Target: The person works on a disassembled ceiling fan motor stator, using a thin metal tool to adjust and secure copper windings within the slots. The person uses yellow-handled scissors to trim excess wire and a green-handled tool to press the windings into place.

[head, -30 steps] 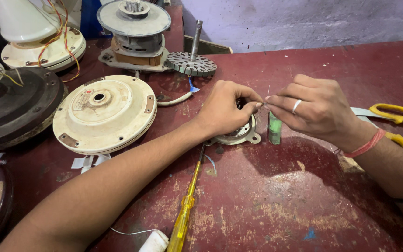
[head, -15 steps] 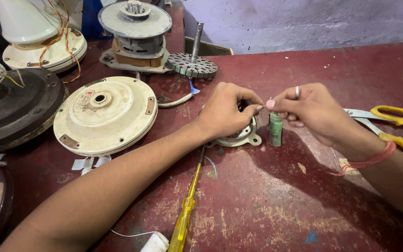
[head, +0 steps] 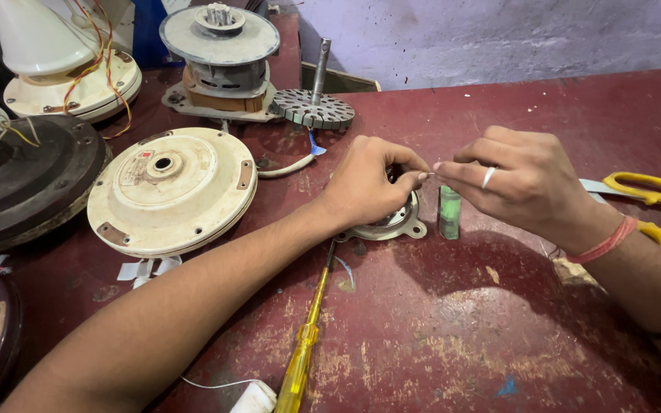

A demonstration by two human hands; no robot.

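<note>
I see a red worktop (head: 437, 336), one cream fan housing (head: 171, 189), one small round metal plate (head: 389, 223) lying mid-worktop under my left hand (head: 369, 183). One yellow screwdriver (head: 304, 352), one green tube (head: 450, 212). Fingers of both hands, right hand (head: 522, 183) too, pinched tip to tip above it; what they hold I cannot tell.

Left hand (head: 367, 183) and right hand (head: 516, 182) fingertips meeting above small metal motor part (head: 392, 223), green cylinder (head: 449, 212) beside

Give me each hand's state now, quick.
Left hand: fingers curled over the small metal motor part; grip cannot be told.
Right hand: fingers pinched together near the left fingertips; anything held is too small to tell.
</note>
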